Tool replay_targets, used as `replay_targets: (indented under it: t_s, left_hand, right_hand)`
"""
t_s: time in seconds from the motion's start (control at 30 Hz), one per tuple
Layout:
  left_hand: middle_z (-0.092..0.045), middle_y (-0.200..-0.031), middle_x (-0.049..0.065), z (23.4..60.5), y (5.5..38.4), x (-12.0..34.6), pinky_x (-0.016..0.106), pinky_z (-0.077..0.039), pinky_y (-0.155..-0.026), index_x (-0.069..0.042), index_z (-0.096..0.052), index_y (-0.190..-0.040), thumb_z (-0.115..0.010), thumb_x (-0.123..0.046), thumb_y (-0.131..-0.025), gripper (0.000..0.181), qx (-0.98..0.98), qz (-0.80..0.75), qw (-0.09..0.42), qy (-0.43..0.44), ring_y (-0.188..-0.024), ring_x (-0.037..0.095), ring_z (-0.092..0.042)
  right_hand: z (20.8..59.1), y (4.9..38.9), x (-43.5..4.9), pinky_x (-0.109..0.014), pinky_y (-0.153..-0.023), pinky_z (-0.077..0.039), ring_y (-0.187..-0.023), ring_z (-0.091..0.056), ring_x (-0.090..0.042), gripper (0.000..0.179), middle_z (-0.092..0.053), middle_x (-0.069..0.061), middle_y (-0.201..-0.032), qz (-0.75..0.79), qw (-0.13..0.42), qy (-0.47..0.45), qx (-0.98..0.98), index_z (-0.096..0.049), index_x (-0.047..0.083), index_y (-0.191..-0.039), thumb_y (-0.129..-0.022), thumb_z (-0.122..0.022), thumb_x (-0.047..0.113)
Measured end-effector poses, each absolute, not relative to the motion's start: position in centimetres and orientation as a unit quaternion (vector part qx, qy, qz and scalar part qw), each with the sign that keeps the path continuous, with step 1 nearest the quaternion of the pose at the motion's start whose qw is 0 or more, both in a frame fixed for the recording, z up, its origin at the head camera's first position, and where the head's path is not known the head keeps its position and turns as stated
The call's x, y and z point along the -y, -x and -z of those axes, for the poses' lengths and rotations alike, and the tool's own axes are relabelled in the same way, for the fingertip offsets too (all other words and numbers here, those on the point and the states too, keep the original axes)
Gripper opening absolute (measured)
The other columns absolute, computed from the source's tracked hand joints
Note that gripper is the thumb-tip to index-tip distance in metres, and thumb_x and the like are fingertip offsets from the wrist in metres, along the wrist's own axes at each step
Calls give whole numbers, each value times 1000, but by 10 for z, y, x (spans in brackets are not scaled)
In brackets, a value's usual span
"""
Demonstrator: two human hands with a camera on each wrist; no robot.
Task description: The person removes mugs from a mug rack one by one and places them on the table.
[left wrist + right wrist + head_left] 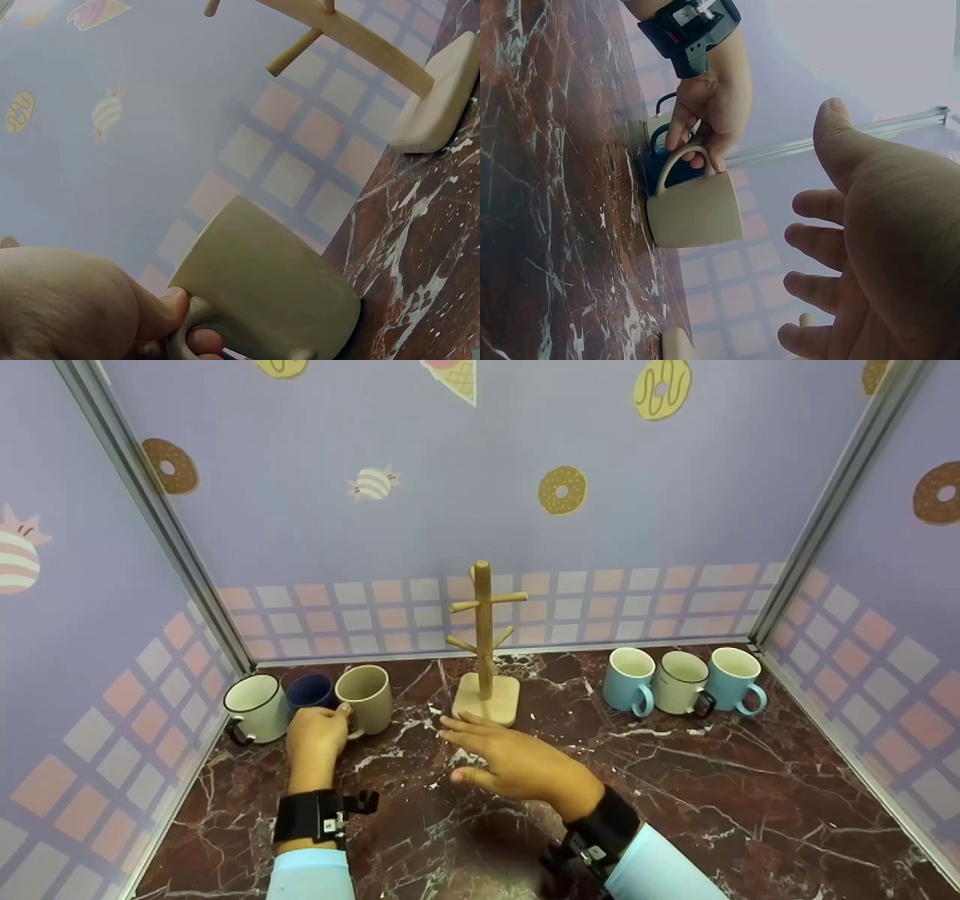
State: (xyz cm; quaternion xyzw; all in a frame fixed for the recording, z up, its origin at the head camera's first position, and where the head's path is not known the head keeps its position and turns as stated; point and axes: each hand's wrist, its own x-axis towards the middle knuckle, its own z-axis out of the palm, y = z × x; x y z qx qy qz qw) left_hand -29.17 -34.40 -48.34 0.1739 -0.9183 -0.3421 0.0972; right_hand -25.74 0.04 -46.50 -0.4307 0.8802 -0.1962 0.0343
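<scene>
My left hand [316, 739] pinches the handle of a beige mug [373, 706], thumb on top of the handle and fingers through its loop in the left wrist view. The mug [262, 277] stands upright on the table. Just left of it are a dark blue mug [306, 687], partly hidden by my hand, and a cream mug [262, 721] with a black handle. My right hand [517, 765] hovers with spread fingers in front of the wooden mug tree [485, 652] and holds nothing. Bare pegs stick out from the tree's post above its square base [504, 706].
Over on the right stand a light blue mug [624, 690], a cream mug [675, 690] with a black handle, and another light blue mug [727, 686]. Patterned panels [465, 525] enclose the dark red marbled table [420, 825] at the back and both sides.
</scene>
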Motion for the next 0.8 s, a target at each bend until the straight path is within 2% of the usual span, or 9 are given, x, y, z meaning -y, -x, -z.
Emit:
replay_targets:
  t_s: [0.1, 0.27, 0.37, 0.43, 0.5, 0.67, 0.8]
  left_hand:
    - [-82, -122, 27, 484, 292, 341, 64, -60, -94, -3, -88, -107, -63, -37, -113, 43, 920, 337, 93, -178, -111, 50, -77]
    - [-82, -118, 27, 482, 293, 340, 62, -61, -89, -1, -87, -102, -63, -37, -113, 44, 923, 337, 80, -167, -105, 47, -77]
    - [-82, -123, 26, 476, 292, 339, 62, -62, -88, -4, -87, -108, -61, -40, -114, 44, 927, 330, 67, -164, -108, 47, -77]
    - [-81, -127, 27, 469, 290, 339, 65, -63, -90, -4, -86, -114, -60, -41, -114, 45, 932, 317, 76, -161, -113, 49, -77]
    - [-80, -131, 28, 461, 288, 338, 67, -62, -93, -4, -84, -119, -60, -41, -114, 44, 932, 307, 103, -159, -118, 52, -75]
    - [-78, -127, 29, 444, 283, 327, 66, -57, -108, 2, -82, -121, -65, -32, -112, 39, 916, 310, 229, -112, -123, 54, -71]
    - [-77, -127, 28, 437, 280, 311, 65, -54, -116, 4, -81, -124, -69, -28, -111, 37, 906, 306, 289, -46, -129, 52, -67]
  right_hand:
    - [465, 257, -1, -56, -143, -28, -178, -22, -28, 75, -19, 11, -189, 196, 37, 429, -881, -38, 23, -178, -115, -54, 60]
    - [462, 258, -5, -58, -142, -29, -177, -24, -32, 77, -23, 8, -189, 197, 35, 422, -884, -41, 21, -177, -114, -53, 63]
    - [460, 261, -12, -58, -142, -30, -177, -24, -33, 78, -23, 8, -189, 199, 30, 410, -890, -40, 21, -177, -114, -54, 63]
    - [458, 263, -17, -59, -141, -30, -177, -25, -32, 77, -22, 8, -189, 205, 22, 401, -893, -37, 25, -178, -114, -55, 63]
    - [455, 265, -23, -59, -142, -29, -177, -24, -30, 77, -21, 9, -189, 216, 17, 391, -895, -38, 25, -178, -113, -56, 62]
    - [447, 270, -38, -59, -142, -29, -177, -24, -26, 75, -25, 8, -189, 248, 12, 360, -899, -43, 22, -176, -113, -59, 59]
    - [443, 276, -51, -63, -141, -28, -176, -26, -33, 72, -28, -1, -188, 264, -1, 347, -900, -42, 21, -176, -114, -62, 53]
